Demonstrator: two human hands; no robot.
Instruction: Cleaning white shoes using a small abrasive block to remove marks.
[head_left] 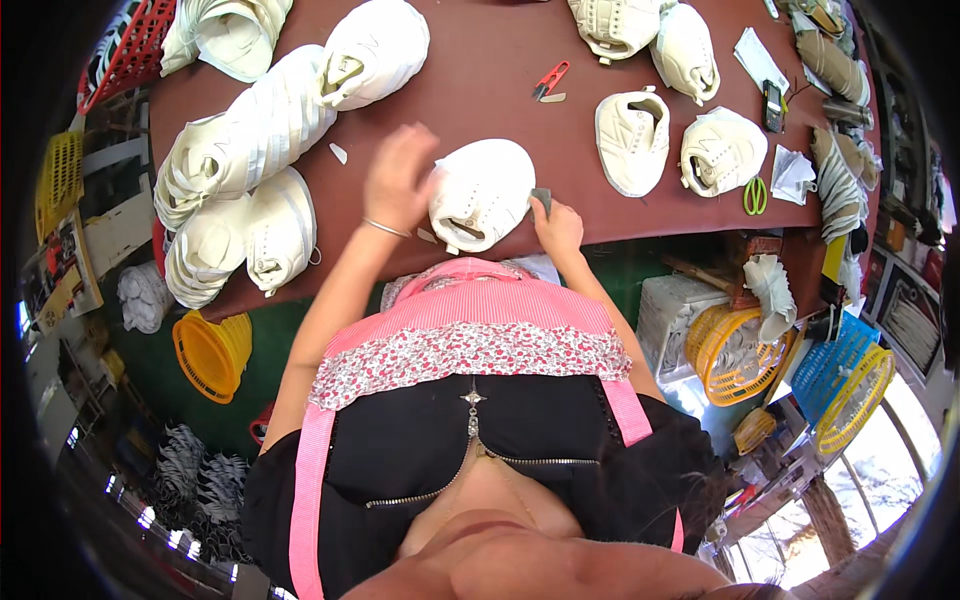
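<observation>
The white shoe top (483,190) sits on the red-brown table (480,60) right in front of the person, btwn the two hands. Its long way runs from the heel, near the person & a bit to the L, up to the round toe, far off & a bit to the R. The L hand (400,182) is up by the L side of it, fingers loose & apart, w/ nothing in them that I can see. From those fingers the shoe top lies just to the R. The R hand (560,228) pinches a small dark block (541,203), thumb on it, just by the R side of the shoe top, so from there the shoe top lies to the L & a bit fwd. Both hands are v. close to it; the L one looks nearer, b/c its thumb side seems to meet the edge. I can't tell if it's a real touch, or if the block rubs the R side. The L fingertips are a blur. Most of the block is hidden in the R hand, so idk its full shape. The inside of the shoe top is hard to see too, & the pink apron (470,310) hides some of the table's near edge.
</observation>
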